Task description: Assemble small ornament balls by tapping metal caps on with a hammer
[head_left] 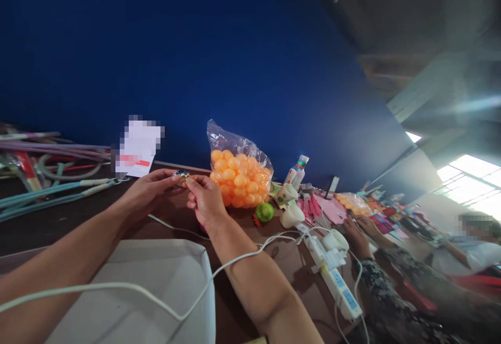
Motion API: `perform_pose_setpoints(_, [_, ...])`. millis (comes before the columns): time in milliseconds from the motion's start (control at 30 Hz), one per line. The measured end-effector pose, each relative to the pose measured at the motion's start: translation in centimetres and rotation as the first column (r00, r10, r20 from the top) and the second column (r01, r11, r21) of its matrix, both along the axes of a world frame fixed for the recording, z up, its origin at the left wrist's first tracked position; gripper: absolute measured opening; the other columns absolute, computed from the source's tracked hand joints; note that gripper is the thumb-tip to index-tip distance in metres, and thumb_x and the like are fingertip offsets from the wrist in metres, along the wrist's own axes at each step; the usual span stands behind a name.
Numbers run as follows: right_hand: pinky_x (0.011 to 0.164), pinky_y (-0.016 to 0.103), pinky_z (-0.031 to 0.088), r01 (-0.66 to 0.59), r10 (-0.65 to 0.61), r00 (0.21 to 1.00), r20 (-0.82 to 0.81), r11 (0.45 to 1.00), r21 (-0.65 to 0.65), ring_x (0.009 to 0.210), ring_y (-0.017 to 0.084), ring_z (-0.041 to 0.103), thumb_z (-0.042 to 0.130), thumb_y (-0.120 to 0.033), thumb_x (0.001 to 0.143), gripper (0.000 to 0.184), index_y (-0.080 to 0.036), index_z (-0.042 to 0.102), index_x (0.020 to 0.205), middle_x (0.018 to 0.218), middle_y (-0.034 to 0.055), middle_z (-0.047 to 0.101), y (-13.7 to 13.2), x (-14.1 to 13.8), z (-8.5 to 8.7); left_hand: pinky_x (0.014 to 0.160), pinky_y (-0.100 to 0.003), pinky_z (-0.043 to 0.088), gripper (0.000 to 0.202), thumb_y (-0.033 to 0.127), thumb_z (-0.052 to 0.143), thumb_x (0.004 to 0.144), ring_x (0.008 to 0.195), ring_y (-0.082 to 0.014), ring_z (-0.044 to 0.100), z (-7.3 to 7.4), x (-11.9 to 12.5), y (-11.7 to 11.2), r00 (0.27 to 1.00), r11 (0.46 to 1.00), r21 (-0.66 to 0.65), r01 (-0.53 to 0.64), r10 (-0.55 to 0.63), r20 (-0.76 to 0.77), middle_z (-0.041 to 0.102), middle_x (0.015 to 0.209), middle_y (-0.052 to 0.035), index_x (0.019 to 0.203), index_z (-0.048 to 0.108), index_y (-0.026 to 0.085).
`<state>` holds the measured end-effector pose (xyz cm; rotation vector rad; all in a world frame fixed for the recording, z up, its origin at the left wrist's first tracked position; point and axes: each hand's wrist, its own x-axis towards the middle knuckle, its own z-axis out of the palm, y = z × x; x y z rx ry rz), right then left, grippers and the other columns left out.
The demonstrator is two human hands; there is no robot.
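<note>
My left hand point(158, 183) and my right hand point(206, 197) meet over the table, fingertips pinched on a small shiny rounded piece point(181, 175). It looks silvery with a golden tint, and the fingers cover part of it, so its exact kind is unclear. Just beyond my right hand stands a clear plastic bag point(239, 174) full of orange balls. A green coiled-looking round item point(264, 212) with a red edge lies to the right of that hand. Below my forearms sits a white box or tray point(164, 260).
A white cable point(129, 285) crosses in front of my forearms to a power strip point(336, 281). Light-blue cords point(50, 198) lie at left near a white card point(139, 145). Rolls of tape point(291, 215), a bottle point(297, 172) and a co-worker's hands point(358, 234) are at right.
</note>
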<state>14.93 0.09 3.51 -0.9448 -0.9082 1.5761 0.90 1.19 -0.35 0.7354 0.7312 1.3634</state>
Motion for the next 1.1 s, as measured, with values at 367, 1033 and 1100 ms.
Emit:
perform_pose_setpoints(367, [0.039, 0.016, 0.045, 0.019, -0.018, 0.999, 0.03, 1.0, -0.02, 0.041, 0.004, 0.043, 0.073, -0.019, 0.072, 0.016, -0.018, 0.057, 0.077, 0.058, -0.0067, 0.06, 0.4, -0.1, -0.5, 0.079, -0.026, 0.061, 0.029, 0.02, 0.088, 0.066, 0.077, -0.0171, 0.075, 0.4, 0.1, -0.3, 0.999, 0.999, -0.046, -0.026, 0.024, -0.036, 0.078, 0.088, -0.0085, 0.088, 0.072, 0.011])
perform_pose_setpoints(1033, [0.045, 0.017, 0.043, -0.668, 0.474, 0.631, 0.614, 0.735, 0.119, 0.047, 0.007, 0.055, 0.074, -0.035, 0.079, 0.02, -0.019, 0.062, 0.081, 0.067, -0.0043, 0.066, -4.0, 2.4, 2.7, 0.069, -0.021, 0.062, 0.009, 0.018, 0.068, 0.085, 0.069, -0.016, 0.074, 0.3, -0.6, 0.4, 0.993, 0.993, -0.084, -0.078, 0.085, 0.083, 0.078, 0.08, -0.0056, 0.083, 0.076, 0.015])
perform_pose_setpoints(1100, [0.052, 0.018, 0.043, -0.776, 0.482, 0.439, 0.759, 0.629, 0.049, 0.053, 0.01, 0.059, 0.081, -0.038, 0.072, 0.022, -0.021, 0.067, 0.071, 0.06, -0.0044, 0.065, -7.7, 3.1, 1.4, 0.07, -0.023, 0.062, 0.009, 0.015, 0.065, 0.086, 0.071, -0.017, 0.075, 0.7, -0.6, 0.2, 0.987, 0.987, -0.122, -0.102, 0.116, 0.109, 0.078, 0.08, -0.0066, 0.082, 0.074, 0.014])
